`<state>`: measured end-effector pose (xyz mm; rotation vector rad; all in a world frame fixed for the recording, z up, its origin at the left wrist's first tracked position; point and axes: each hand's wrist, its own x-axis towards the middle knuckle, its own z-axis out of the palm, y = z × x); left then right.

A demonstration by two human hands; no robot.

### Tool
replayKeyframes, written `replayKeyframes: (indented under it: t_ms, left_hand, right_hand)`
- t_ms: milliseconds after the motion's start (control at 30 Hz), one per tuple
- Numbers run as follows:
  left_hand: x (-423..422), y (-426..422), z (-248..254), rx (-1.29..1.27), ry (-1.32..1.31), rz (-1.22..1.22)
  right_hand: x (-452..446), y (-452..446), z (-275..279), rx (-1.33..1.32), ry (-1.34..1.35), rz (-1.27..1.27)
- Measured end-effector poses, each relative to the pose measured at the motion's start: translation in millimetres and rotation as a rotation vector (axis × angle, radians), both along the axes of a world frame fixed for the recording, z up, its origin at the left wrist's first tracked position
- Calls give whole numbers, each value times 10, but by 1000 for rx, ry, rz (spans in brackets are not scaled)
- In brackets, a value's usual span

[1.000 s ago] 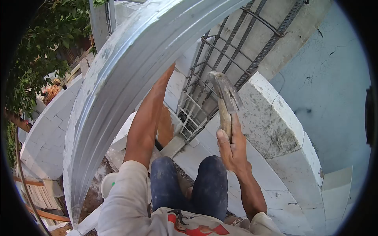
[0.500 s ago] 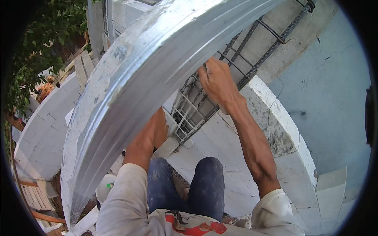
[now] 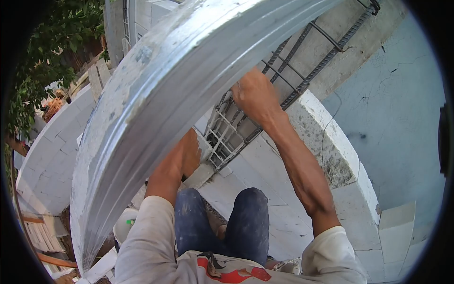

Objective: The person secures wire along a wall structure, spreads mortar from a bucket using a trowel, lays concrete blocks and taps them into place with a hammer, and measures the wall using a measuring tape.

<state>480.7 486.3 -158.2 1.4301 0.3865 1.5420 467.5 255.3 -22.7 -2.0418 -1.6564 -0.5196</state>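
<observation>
A long grey-white bar with a shiny, grooved underside and rough crust on its face slants across the view, close to the camera. My right hand is closed in a fist beside the bar's lower edge, in front of a steel rebar cage. Its fingertips are out of sight, and whatever they hold is hidden. Partly behind the bar, my left hand is low by the white blocks left of the cage. The fingers of that hand are covered. I cannot tell whether either hand touches the bar.
White block walls flank the cage, and a rough-faced block sits on the right one. A thin wire hangs over it. A blue-grey plastered wall rises at right. A white bucket stands low at left; leaves fill the upper left.
My right hand has shifted slightly left and down and is a little blurred. The bar sits slightly further left in view. My left hand has barely moved.
</observation>
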Motion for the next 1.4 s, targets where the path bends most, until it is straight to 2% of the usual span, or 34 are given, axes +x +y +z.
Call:
replayKeyframes:
  t_ms: [33,133,200,333,400,500,533,567,600,700,800,933,1033,1133,1233,1333,1400]
  left_hand:
    - [-39,-26,23,0,5,-5]
    - [-122,-69,68,25,158,21]
    - [-99,-57,85,-17,86,-23]
    - [-114,-7,77,-48,118,-72]
    - [-125,-42,88,0,142,-47]
    - [-103,91,18,29,185,-88]
    - [-103,171,28,32,172,-81]
    - [-117,225,1,66,169,-163]
    - [-120,272,-32,104,172,-248]
    - [-97,379,-83,71,170,-327]
    - [-161,339,-65,100,232,-276]
    - [-218,213,41,64,223,-246]
    - [-245,179,86,-9,269,-222]
    - [-258,187,70,49,305,-197]
    - [-325,125,128,-5,258,-307]
    - [-346,217,186,61,334,-275]
    - [-148,640,-20,145,539,-62]
  right_hand:
    - [5,10,-27,28,2,2]
    - [73,84,-46,-236,44,-99]
    - [43,59,-55,-109,22,-22]
    - [-12,38,-139,36,-38,8]
    - [21,65,-109,-295,-23,-152]
    - [281,5,-348,-384,93,-108]
    - [339,-13,-442,-381,78,-104]
    - [347,-104,-598,-246,91,-52]
    - [265,-164,-618,-107,110,-2]
    - [141,-188,-516,-13,118,-15]
    - [93,-60,-417,134,50,120]
    - [124,140,-324,118,-22,155]
    - [109,205,-218,-150,-46,-5]
    - [34,131,-187,-152,2,4]
    - [102,99,-341,-62,-103,39]
    - [142,123,-333,-183,-109,-43]
    - [95,14,-324,-101,-13,4]
